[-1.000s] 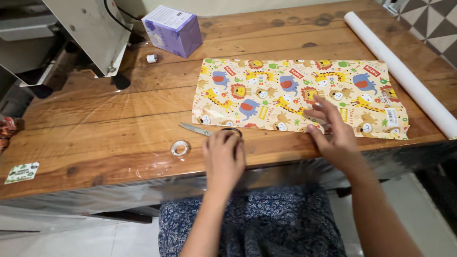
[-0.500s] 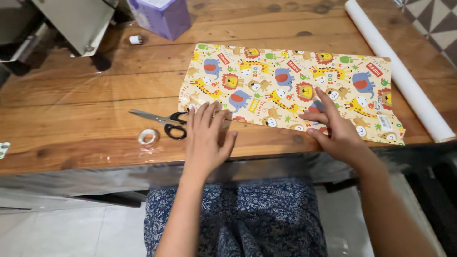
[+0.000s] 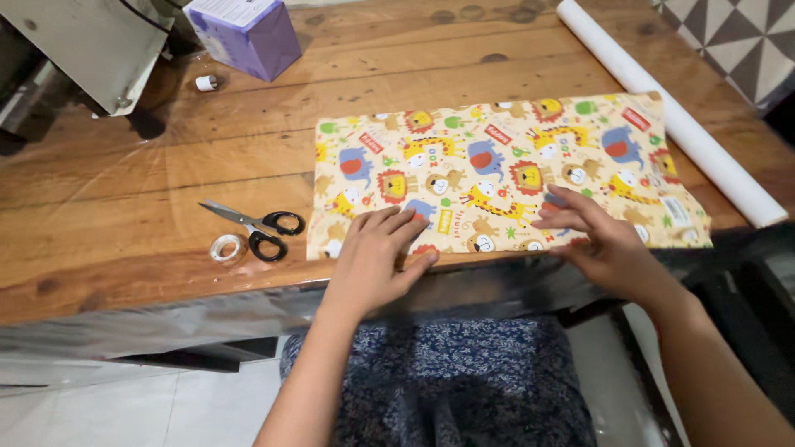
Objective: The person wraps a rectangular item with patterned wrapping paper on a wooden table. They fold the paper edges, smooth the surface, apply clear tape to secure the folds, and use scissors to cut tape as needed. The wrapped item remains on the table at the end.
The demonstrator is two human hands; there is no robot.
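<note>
2 bare forearms come up from the bottom edge, no sleeves showing on either, and the left hand (image 3: 377, 257) and right hand (image 3: 604, 244) carry no rings, watch or bracelet that I can see. Below them there's dark navy fabric across the lap, dotted all over with a tiny white floral print.

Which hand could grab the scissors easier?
Probably the left hand. It rests on the near left corner of the wrapping paper, and the scissors lie just to its left on the table. The right hand presses the paper farther right, so it would have to cross over.
</note>
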